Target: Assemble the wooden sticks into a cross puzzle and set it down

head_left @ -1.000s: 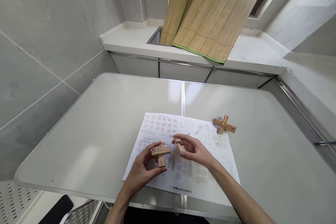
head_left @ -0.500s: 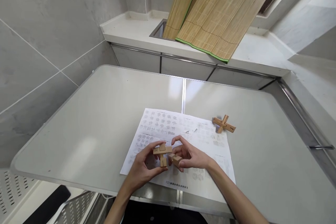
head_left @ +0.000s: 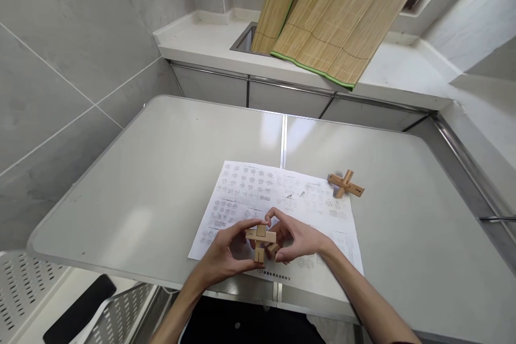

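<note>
My left hand [head_left: 223,253] is closed on joined wooden puzzle pieces [head_left: 259,254], with the thumb below and the fingers above. They form a cross shape, and a small dark mark shows on the crosspiece. In my right hand [head_left: 302,239] is a notched wooden puzzle piece [head_left: 273,249], pinched close against the right side of the joined pieces. My fingers partly hide it, so I cannot tell whether the two interlock. Both hands are above a printed sheet [head_left: 242,183] with rows of small diagrams.
Another wooden cross [head_left: 345,185] of joined pieces lies at the sheet's upper right corner. The pale folding table [head_left: 161,172] has a metal seam down its middle. Beyond stands a counter [head_left: 197,43] with a sink and a bamboo blind [head_left: 330,21]. A black object [head_left: 80,306] lies at lower left.
My left hand has moved right with the joined pieces, bringing them up against the piece in my right hand. The gap between the two has closed.
</note>
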The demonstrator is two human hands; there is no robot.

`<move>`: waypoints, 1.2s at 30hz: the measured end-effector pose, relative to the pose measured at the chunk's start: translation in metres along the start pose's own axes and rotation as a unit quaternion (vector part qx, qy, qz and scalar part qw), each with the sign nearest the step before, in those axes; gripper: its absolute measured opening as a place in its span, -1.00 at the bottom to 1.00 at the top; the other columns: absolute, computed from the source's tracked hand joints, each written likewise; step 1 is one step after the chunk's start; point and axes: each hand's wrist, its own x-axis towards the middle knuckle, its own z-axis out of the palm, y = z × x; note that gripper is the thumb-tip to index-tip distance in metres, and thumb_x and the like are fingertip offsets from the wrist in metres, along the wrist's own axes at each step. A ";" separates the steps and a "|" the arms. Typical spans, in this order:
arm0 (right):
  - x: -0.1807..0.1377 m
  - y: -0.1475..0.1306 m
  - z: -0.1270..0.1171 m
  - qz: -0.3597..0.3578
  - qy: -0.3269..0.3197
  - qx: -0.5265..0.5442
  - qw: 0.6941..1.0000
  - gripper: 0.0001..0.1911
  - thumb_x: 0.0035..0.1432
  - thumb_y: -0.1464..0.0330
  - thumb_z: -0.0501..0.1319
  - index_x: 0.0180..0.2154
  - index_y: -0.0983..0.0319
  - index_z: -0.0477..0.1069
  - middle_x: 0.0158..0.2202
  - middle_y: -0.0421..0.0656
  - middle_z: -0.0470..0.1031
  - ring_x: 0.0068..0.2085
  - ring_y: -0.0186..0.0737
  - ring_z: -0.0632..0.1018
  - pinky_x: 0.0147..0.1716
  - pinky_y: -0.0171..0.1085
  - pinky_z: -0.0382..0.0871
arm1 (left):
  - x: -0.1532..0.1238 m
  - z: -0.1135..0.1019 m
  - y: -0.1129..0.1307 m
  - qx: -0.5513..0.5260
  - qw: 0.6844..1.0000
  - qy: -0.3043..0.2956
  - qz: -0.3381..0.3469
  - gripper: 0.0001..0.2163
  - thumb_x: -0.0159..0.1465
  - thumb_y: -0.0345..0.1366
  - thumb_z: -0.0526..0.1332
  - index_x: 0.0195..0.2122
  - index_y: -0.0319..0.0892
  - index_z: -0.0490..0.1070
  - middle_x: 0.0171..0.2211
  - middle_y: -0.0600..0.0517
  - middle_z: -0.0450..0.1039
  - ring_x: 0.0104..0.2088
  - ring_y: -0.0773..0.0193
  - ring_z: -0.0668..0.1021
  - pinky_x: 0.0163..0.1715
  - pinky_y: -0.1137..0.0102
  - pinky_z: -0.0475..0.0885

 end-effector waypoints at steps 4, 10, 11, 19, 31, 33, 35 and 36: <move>-0.001 0.001 -0.005 -0.016 -0.029 0.020 0.999 -0.23 0.08 0.11 0.55 0.00 0.08 0.01 -0.34 -0.26 0.62 -0.52 -0.35 0.54 -0.55 -0.40 0.43 | 0.009 0.001 0.010 0.022 0.999 -0.039 0.018 -0.35 0.15 -0.19 0.55 0.27 0.02 0.44 -0.01 -0.01 0.61 -0.14 0.15 0.60 -0.06 0.29 0.54; -0.005 -0.007 -0.013 -0.015 -0.079 0.040 0.996 -0.19 0.03 0.13 0.58 -0.03 0.06 -0.02 -0.22 -0.21 0.61 -0.45 -0.32 0.61 -0.48 -0.36 0.50 | 0.023 0.001 0.034 0.043 0.990 -0.126 0.045 -0.31 0.20 -0.14 0.49 0.35 0.07 0.37 0.01 -0.03 0.64 -0.09 0.08 0.64 -0.02 0.24 0.53; -0.006 -0.007 -0.014 -0.013 -0.090 0.040 0.995 -0.19 0.02 0.13 0.58 -0.03 0.06 -0.01 -0.23 -0.22 0.61 -0.45 -0.32 0.61 -0.49 -0.36 0.49 | 0.026 0.001 0.037 0.041 0.988 -0.143 0.047 -0.31 0.20 -0.13 0.50 0.36 0.09 0.37 0.03 -0.04 0.64 -0.07 0.07 0.65 -0.01 0.23 0.54; -0.007 -0.001 -0.016 -0.032 -0.032 0.051 0.998 -0.27 0.13 -0.07 0.45 0.01 0.08 0.04 -0.43 -0.34 0.57 -0.54 -0.26 0.58 -0.52 -0.35 0.41 | 0.035 0.012 0.039 0.026 0.991 -0.125 0.040 -0.30 0.16 -0.14 0.55 0.32 0.08 0.41 -0.01 0.00 0.65 -0.13 0.11 0.66 0.00 0.21 0.57; 0.004 0.003 -0.001 -0.138 0.250 -0.326 0.901 -0.54 0.47 -0.06 0.10 -0.18 0.19 0.43 -0.48 -0.24 0.45 -0.49 -0.28 0.40 -0.46 -0.31 0.21 | 0.022 0.022 0.007 -0.059 0.995 0.083 -0.008 -0.28 0.14 -0.16 0.57 0.30 -0.04 0.35 0.20 -0.13 0.55 0.14 -0.05 0.63 0.11 0.11 0.61; 0.006 0.004 0.001 -0.146 0.259 -0.363 0.883 -0.53 0.48 -0.05 0.09 -0.28 0.19 0.39 -0.50 -0.24 0.40 -0.51 -0.30 0.35 -0.47 -0.32 0.16 | 0.020 0.023 0.001 -0.062 0.995 0.079 -0.004 -0.28 0.14 -0.17 0.58 0.30 -0.03 0.35 0.20 -0.13 0.55 0.17 -0.05 0.62 0.14 0.10 0.60; 0.007 0.006 0.002 -0.151 0.277 -0.395 0.863 -0.50 0.49 -0.05 0.06 -0.34 0.18 0.33 -0.51 -0.23 0.38 -0.52 -0.31 0.33 -0.48 -0.32 0.13 | 0.019 0.024 -0.004 -0.057 0.995 0.083 0.002 -0.26 0.14 -0.19 0.58 0.31 -0.02 0.33 0.23 -0.12 0.54 0.19 -0.04 0.61 0.15 0.11 0.59; 0.008 0.008 0.003 -0.153 0.286 -0.411 0.852 -0.49 0.49 -0.05 0.04 -0.36 0.17 0.32 -0.51 -0.22 0.38 -0.53 -0.31 0.32 -0.49 -0.32 0.13 | 0.019 0.024 -0.005 -0.053 0.995 0.087 0.007 -0.26 0.15 -0.19 0.58 0.32 -0.01 0.32 0.24 -0.11 0.53 0.19 -0.04 0.60 0.15 0.11 0.59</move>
